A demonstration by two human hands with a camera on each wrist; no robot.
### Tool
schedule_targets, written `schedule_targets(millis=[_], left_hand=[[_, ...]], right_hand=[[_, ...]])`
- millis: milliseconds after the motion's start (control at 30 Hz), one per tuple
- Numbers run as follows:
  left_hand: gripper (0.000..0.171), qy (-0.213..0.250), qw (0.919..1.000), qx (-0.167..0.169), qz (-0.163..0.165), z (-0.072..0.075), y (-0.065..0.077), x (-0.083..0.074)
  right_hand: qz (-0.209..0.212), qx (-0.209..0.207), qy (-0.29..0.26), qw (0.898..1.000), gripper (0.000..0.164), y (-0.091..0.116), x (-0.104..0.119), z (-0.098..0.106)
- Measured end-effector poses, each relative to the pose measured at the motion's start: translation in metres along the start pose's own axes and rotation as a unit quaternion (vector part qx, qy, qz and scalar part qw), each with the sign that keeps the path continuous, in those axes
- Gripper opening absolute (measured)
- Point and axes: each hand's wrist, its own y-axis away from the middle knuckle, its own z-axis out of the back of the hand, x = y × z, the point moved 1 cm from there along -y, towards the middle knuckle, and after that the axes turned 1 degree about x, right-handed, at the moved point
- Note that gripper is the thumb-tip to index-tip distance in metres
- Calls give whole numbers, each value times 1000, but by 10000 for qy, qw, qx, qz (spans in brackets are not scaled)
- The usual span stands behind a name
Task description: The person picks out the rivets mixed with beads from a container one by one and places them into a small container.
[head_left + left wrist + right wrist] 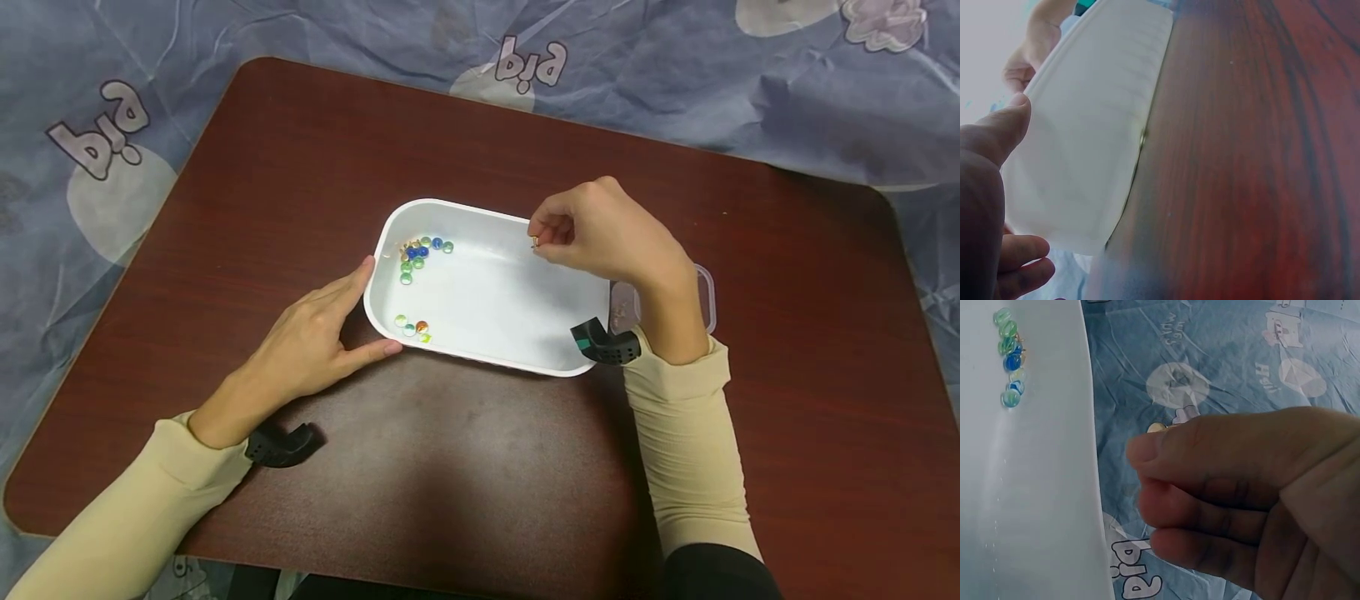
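A white tray (495, 287) lies on the table, with glass marbles (417, 263) and a few small gold pieces bunched toward its far left corner. Several more marbles (410, 328) sit by its near left corner. My left hand (303, 337) touches the tray's left end, fingers extended along the end and thumb at the near rim. Over the tray's right part, my right hand (607, 229) pinches a tiny gold push pin (535, 242) between thumb and forefinger. In the right wrist view, the fingers of that hand (1222, 494) mostly hide the pin.
A clear plastic box (707, 300) stands right of the tray, partly hidden under my right wrist, with small gold bits inside. The brown table (465, 467) has rounded corners. Blue patterned cloth (637, 75) hangs beyond its far edge.
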Motion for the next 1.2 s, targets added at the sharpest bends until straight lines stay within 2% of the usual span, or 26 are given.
schedule_targets(millis=[333,1000,1200], left_hand=[[97,-19,10000,3,6,0,0,-1],[100,-2,9999,-91,-72,1,-1,-1],[100,-13,9999,-89,-74,0,-1,-1]], right_hand=[[-80,-47,77,9999,10,11,-9,5],[-553,-171,22,9983,8,32,-20,16],[-859,-247,34,9960,9,39,-22,21]])
